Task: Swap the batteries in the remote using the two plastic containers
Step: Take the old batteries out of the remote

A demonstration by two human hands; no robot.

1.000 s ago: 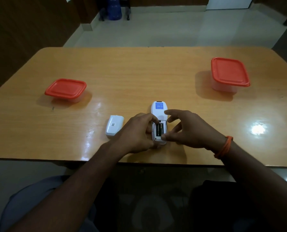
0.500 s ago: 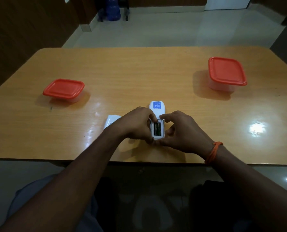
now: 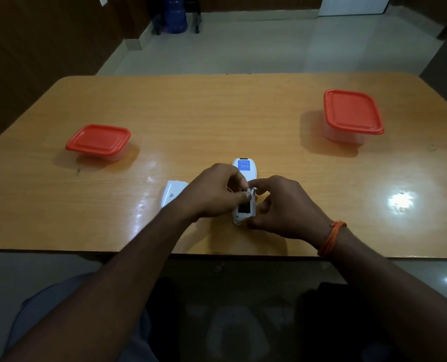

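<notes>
A white remote [image 3: 244,189] is seen lying face down near the front edge of a wooden table [image 3: 217,113], directly before the person. Its long axis is set running away from the body, with the blue-labelled end pointed to the far side and the open battery bay at the near end. The battery cover [image 3: 172,195] is laid just to the left of it, partly hidden by the left wrist.

The remote is steadied by the left hand [image 3: 212,192], whose thumb and fingers are pinched over the upper edge of the bay. The right hand [image 3: 282,207] is curled against the right side of the remote, its forefinger met with the left fingertips over something small and pale; what is gripped there cannot be told. The bay appears dark, and whether batteries remain inside cannot be made out.

Two clear plastic containers with red lids are seen well apart: a shallow one [image 3: 98,142] at the left, a deeper one [image 3: 351,114] at the far right. Both are closed.

The step in hand is judged to be the lifting out of the old batteries. Next, one container would need to be opened, which calls for a freed hand.
</notes>
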